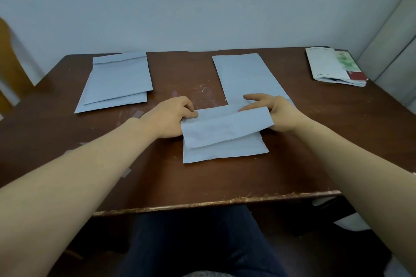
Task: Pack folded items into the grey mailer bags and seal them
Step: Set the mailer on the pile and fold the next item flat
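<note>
While both hands [171, 117] [279, 112] pinch its folded flap, the creased grey mailer [225, 139] lies mid-table [292, 159], near edge clear.

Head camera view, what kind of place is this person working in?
Probably a home or small office used as a packing spot: a scuffed dark brown wooden table against a plain pale wall, grey mailer bags laid out, and a stack of folded papers.

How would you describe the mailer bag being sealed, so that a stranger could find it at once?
On the brown table, look nearest the front edge, between the left hand and right hand. That grey mailer alone is held, its flap folded toward the person; the others lie untouched farther back.
</note>
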A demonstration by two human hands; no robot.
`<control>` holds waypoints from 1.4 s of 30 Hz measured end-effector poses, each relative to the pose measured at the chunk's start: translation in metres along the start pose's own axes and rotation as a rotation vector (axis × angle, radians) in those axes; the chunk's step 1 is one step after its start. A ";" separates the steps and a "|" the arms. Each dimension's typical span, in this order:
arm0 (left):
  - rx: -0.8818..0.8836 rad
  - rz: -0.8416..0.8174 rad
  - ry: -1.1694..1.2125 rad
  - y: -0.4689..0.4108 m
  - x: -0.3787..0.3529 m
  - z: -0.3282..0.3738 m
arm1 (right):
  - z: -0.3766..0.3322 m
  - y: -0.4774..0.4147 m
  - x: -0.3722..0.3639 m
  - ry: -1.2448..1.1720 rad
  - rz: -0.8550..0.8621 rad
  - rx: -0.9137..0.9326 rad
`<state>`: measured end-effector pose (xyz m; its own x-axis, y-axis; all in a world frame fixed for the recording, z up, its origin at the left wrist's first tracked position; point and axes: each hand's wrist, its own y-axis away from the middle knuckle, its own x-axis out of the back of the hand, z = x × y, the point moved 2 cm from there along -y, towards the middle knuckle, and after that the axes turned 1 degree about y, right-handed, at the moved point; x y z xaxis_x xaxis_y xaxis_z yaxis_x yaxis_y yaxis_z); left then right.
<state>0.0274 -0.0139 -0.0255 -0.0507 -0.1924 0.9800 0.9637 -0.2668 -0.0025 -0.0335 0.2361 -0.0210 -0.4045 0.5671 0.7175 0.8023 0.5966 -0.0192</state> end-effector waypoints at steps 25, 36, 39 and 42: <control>-0.196 0.073 -0.093 0.024 -0.005 0.003 | 0.001 0.017 -0.020 0.507 -0.163 0.164; -0.065 0.001 -0.110 0.022 -0.010 -0.004 | -0.015 0.023 -0.019 0.530 -0.246 0.139; -0.042 0.016 -0.074 0.021 -0.011 -0.006 | -0.018 0.023 -0.020 0.575 -0.274 0.147; -0.020 0.004 -0.063 0.020 -0.010 -0.009 | -0.020 0.023 -0.021 0.613 -0.299 0.149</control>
<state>0.0454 -0.0255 -0.0375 -0.0294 -0.1338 0.9906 0.9585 -0.2850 -0.0101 0.0024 0.2264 -0.0230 -0.2425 -0.0305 0.9697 0.6085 0.7737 0.1766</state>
